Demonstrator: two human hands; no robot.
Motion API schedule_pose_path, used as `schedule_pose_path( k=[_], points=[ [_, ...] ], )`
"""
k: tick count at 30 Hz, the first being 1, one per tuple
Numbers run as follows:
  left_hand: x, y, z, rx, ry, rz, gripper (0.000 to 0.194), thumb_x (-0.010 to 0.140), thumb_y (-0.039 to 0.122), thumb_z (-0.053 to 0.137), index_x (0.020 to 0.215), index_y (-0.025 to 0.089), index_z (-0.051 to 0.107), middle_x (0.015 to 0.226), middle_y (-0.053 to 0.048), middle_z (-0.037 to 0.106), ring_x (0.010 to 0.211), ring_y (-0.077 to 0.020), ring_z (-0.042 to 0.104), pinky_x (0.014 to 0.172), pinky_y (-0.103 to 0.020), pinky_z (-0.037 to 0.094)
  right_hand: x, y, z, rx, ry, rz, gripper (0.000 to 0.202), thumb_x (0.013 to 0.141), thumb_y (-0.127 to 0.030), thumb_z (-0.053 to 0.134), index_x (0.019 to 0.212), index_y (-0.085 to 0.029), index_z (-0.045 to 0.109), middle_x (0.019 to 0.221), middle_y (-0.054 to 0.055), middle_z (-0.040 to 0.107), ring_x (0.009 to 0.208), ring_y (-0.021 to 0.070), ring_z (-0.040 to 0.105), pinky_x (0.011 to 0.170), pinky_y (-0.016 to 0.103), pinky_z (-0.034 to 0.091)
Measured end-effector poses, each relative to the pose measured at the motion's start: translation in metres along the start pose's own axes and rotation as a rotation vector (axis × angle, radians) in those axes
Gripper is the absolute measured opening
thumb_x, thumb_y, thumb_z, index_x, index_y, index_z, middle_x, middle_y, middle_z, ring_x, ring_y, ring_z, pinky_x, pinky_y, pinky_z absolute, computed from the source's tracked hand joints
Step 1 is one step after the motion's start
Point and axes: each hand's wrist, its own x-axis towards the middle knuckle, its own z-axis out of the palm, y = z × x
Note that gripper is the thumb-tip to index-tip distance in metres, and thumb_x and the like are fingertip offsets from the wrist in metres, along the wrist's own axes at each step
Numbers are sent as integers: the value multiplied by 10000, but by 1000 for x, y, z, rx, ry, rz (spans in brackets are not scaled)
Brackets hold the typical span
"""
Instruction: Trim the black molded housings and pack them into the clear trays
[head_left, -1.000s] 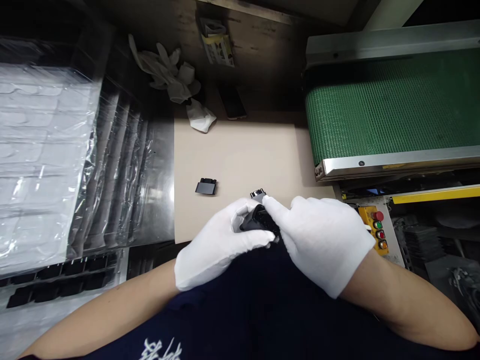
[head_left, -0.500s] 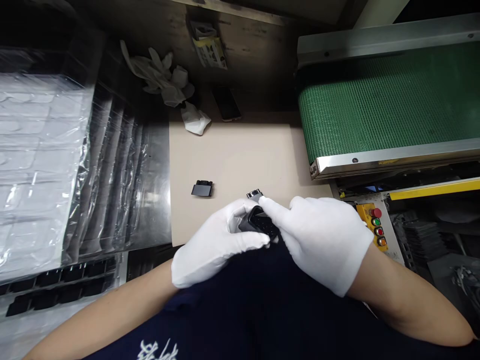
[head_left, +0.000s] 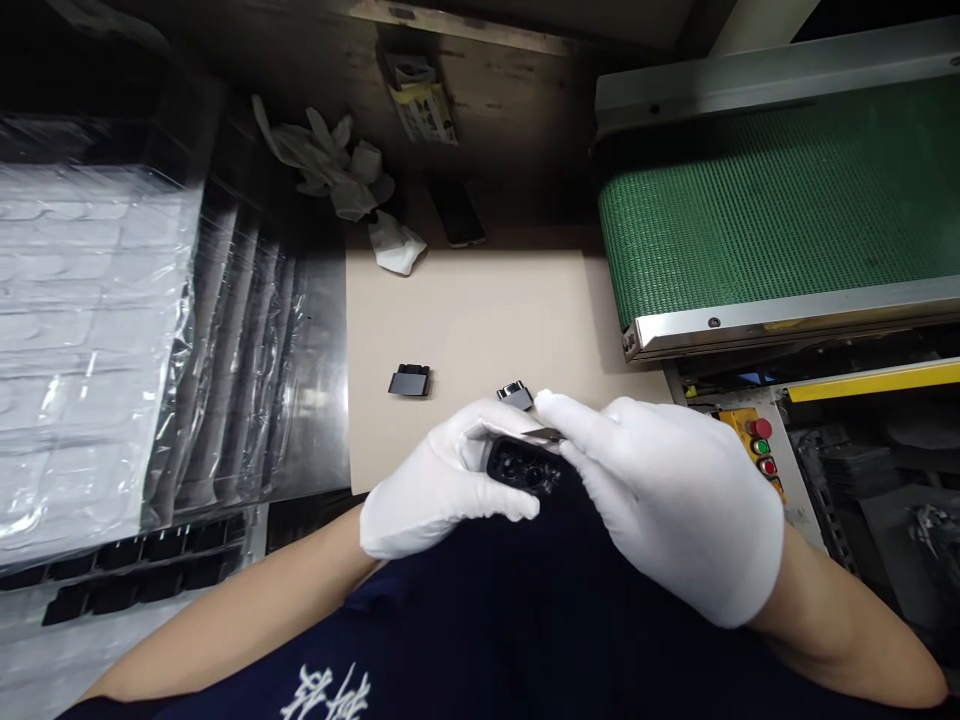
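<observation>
My left hand [head_left: 439, 490], in a white glove, is wrapped around a small black plastic housing [head_left: 521, 466]. The housing's rounded, hollow opening is turned towards me, with uneven details inside. A thin, dark, pointed blade [head_left: 543, 434] sticks out from the pinched fingers of my right hand [head_left: 667, 490], also gloved in white. It lies across the upper edge of the housing; whether it touches is unclear, and its handle is hidden. Just beyond my fingertips a small black part [head_left: 514, 394] rests on the beige board [head_left: 487, 310]. Another similar black part [head_left: 410, 380] lies further left.
Stacked clear plastic trays [head_left: 90, 330] stand at the left. A green conveyor belt [head_left: 780, 200] is at the right, above a yellow button box [head_left: 750, 440]. White gloves [head_left: 330, 165], a crumpled white piece [head_left: 395, 244] and a phone [head_left: 456, 212] lie at the back.
My right hand has drawn back slightly to the right, and the blade now shows between its fingers. The housing has turned so its opening faces me more.
</observation>
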Motion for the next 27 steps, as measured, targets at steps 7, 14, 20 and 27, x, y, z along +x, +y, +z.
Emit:
schedule_pose_path(
  k=[7,14,20,27],
  points=[
    [3,-2,-4,-4,-34,92,376,552,169,947,789,224,662,888,5,714,831,-200,681,541,-239,515,-7,7,0,320,79,47,330,1012,-289,472,1311,-267,611,774,-6,686,635,162,607,579,280,364],
    [13,-11,-7,-72,-13,-27,477,544,261,968,930,234,688,853,25,690,765,-174,656,684,-300,540,-4,12,23,545,-103,-22,175,916,-171,576,1014,-263,688,800,-27,690,670,132,612,623,257,380],
    [35,-18,-12,151,26,41,544,758,361,845,1254,274,641,1329,-78,632,1309,-301,546,1065,-435,480,16,29,73,1281,-286,413,84,838,-228,662,845,-197,584,619,-49,628,585,116,580,574,226,412],
    [83,-40,-45,698,-47,388,335,807,407,726,1102,248,714,1182,-81,718,1139,-292,664,1054,-480,517,33,43,142,1948,-190,474,338,792,-472,688,732,-207,487,542,-66,548,338,32,203,373,240,128]
  ],
)
